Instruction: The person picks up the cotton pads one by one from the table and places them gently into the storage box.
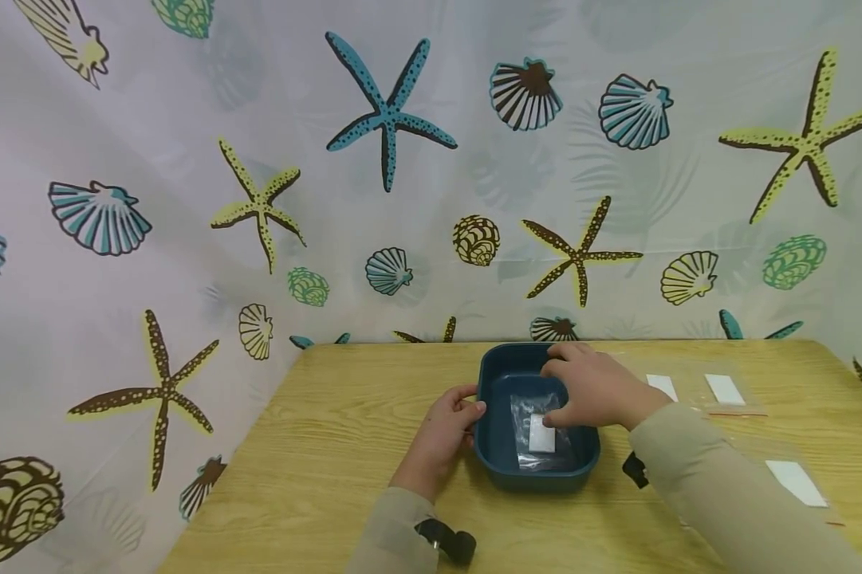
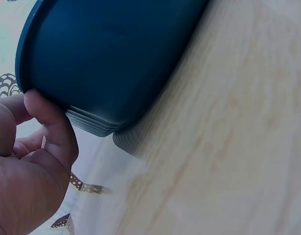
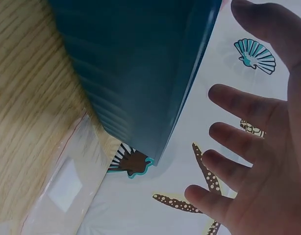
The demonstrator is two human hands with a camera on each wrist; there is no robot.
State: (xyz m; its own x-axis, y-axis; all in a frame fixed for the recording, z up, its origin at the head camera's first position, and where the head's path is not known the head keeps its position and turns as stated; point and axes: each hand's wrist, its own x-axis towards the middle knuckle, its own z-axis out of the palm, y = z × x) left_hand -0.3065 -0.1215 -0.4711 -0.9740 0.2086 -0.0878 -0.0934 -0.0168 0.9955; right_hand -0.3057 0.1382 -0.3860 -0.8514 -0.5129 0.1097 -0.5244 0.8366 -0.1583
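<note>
A dark blue plastic bin (image 1: 538, 481) stands on the wooden table. Inside it lies a clear plastic bag (image 1: 524, 454) with a white rectangle on it. My left hand (image 1: 441, 434) holds the bin's left side, thumb at the rim. In the left wrist view, the fingers of that hand (image 2: 35, 161) are bent against the bin wall (image 2: 106, 54). Over the bin's right side hovers my right hand (image 1: 596, 389), partly covering the bin's interior. The right wrist view shows this hand (image 3: 261, 152) with spread fingers, holding nothing, beside the bin's outer wall (image 3: 136, 63).
Several clear zip bags with white rectangles lie on the table's right side, one (image 1: 725, 391) farther back and another (image 1: 797, 483) nearer. Behind the wooden table (image 1: 359, 399) hangs a white curtain (image 1: 431, 231) printed with starfish and shells.
</note>
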